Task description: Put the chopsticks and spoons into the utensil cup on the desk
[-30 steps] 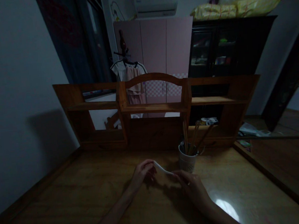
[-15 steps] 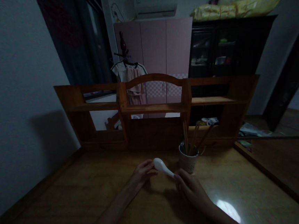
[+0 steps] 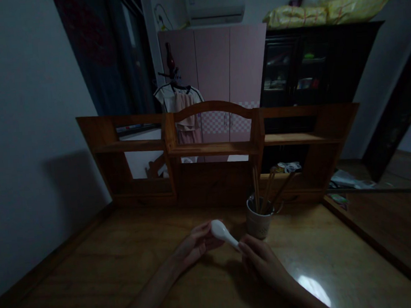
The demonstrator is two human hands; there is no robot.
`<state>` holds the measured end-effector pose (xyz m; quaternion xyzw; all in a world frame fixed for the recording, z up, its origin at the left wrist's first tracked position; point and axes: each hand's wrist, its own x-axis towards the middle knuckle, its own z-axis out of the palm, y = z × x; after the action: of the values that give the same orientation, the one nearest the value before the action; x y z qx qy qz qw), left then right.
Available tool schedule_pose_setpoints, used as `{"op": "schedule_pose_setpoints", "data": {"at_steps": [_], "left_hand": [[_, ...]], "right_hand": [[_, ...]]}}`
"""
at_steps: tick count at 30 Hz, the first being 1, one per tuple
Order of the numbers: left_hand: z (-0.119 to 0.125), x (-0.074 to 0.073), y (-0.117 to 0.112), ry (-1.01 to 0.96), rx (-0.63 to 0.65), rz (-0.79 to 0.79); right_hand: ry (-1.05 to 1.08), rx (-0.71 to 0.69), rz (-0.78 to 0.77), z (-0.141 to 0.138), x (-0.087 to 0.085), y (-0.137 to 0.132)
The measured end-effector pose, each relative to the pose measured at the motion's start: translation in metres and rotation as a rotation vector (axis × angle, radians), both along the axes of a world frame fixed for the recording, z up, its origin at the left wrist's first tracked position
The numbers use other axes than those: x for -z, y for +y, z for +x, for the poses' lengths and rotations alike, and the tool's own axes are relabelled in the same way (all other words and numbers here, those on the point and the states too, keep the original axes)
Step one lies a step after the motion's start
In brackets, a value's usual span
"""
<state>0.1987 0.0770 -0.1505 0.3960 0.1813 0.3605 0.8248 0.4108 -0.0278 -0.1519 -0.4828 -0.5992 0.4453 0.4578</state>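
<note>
A white soup spoon is held above the wooden desk between my two hands, its rounded bowl to the left and its handle slanting down to the right. My right hand grips the handle end between thumb and fingers. At the bowl, my left hand has its thumb and fingers closed around the left edge, some fingers curled beneath. Just behind my right hand stands a pale cup, upright, holding several chopsticks and what looks like a thin curved handle at its right rim.
The wooden desk carries a low shelf unit along its back edge. A wall borders the left side; a raised edge runs along the right. Beyond stand a pink wardrobe and a dark cabinet.
My left hand's fingers have closed in further under the spoon's bowl. The spoon and my right hand have barely shifted, and the cup stays in place.
</note>
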Motion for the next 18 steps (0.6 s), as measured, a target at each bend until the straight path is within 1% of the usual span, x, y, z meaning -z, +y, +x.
{"op": "schedule_pose_setpoints", "data": {"at_steps": [3, 11, 18], "left_hand": [[0.0, 0.002, 0.001, 0.009, -0.023, -0.014], [0.0, 0.007, 0.004, 0.033, -0.065, -0.036], [0.0, 0.006, 0.004, 0.087, -0.053, -0.001]], "right_hand": [[0.009, 0.0, -0.014, -0.001, 0.0, 0.001], [-0.067, -0.022, -0.027, 0.0, -0.004, -0.001], [-0.152, 0.022, 0.084, 0.001, -0.01, -0.001]]}}
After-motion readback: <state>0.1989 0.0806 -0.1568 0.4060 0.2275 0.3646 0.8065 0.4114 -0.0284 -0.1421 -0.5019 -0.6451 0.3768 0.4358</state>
